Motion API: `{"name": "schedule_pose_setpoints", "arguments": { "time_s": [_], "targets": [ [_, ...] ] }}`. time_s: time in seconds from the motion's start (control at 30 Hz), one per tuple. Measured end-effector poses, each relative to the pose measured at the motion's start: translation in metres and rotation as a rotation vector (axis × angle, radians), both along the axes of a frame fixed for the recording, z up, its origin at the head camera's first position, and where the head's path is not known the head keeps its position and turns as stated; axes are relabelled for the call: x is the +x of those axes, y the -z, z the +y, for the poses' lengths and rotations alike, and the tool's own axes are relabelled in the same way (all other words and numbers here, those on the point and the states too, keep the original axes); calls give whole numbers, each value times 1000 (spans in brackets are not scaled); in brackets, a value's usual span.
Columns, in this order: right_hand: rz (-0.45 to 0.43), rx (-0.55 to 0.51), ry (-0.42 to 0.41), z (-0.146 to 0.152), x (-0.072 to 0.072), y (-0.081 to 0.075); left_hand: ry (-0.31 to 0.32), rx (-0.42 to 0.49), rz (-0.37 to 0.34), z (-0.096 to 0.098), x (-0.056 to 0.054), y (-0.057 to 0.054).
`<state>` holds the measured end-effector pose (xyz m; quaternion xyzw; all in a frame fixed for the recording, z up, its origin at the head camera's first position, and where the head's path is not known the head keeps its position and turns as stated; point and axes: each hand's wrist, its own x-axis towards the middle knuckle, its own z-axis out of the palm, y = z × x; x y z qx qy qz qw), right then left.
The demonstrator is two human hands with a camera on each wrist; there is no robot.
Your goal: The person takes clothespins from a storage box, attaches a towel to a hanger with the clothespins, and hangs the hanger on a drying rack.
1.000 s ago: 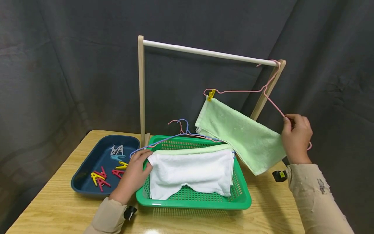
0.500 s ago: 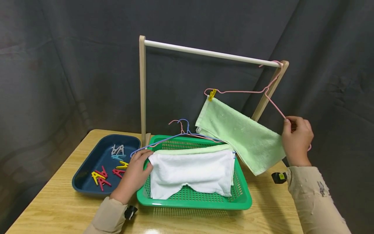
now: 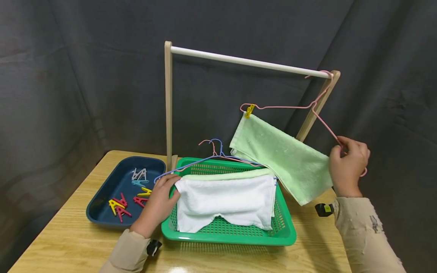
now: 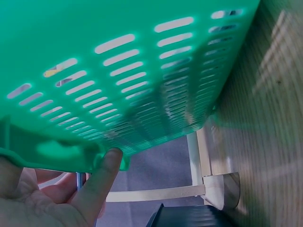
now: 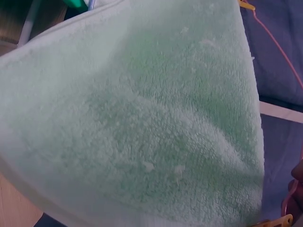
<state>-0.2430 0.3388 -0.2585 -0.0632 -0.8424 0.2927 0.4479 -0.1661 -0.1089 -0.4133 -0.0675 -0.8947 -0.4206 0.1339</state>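
My right hand (image 3: pixel 348 165) holds the sloping right arm of a pink hanger (image 3: pixel 283 107) hooked on the rack. A light green towel (image 3: pixel 280 159) hangs slanted from it, pinned at the left end by a yellow clothespin (image 3: pixel 249 111). In the right wrist view, another yellow clothespin (image 5: pixel 277 221) shows beside my fingers (image 5: pixel 297 171); the hand hides it in the head view. My left hand (image 3: pixel 158 203) grips the left rim of the green basket (image 3: pixel 228 238). The blue hanger's (image 3: pixel 191 165) end runs by those fingers, and the thumb lies near a white towel (image 3: pixel 225 197).
The rack's white bar (image 3: pixel 249 61) spans wooden posts behind the basket. Left stands a dark blue tray (image 3: pixel 99 204) with several loose clothespins (image 3: pixel 117 206). A second pink hanger (image 3: pixel 213 146) and a folded green towel (image 3: pixel 225 176) lie at the basket's back, on the wooden table (image 3: pixel 61 227).
My right hand has shifted slightly lower along the hanger, and a gap shows between thumb and fingers. The whole head view has drifted a little. My left hand keeps its place at the basket.
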Motion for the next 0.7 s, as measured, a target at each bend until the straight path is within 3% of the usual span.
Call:
{"name": "schedule_pose_setpoints", "arguments": {
  "time_s": [0.37, 0.57, 0.7],
  "targets": [
    [43, -39, -53, -13, 4, -2, -4, -2, -2, 0, 0, 0],
    [93, 21, -145, -27, 2, 2, -6, -3, -8, 0, -1, 0],
    [69, 29, -192, -35, 3, 7, -5, -2, -9, 1, 0, -1]
  ]
}}
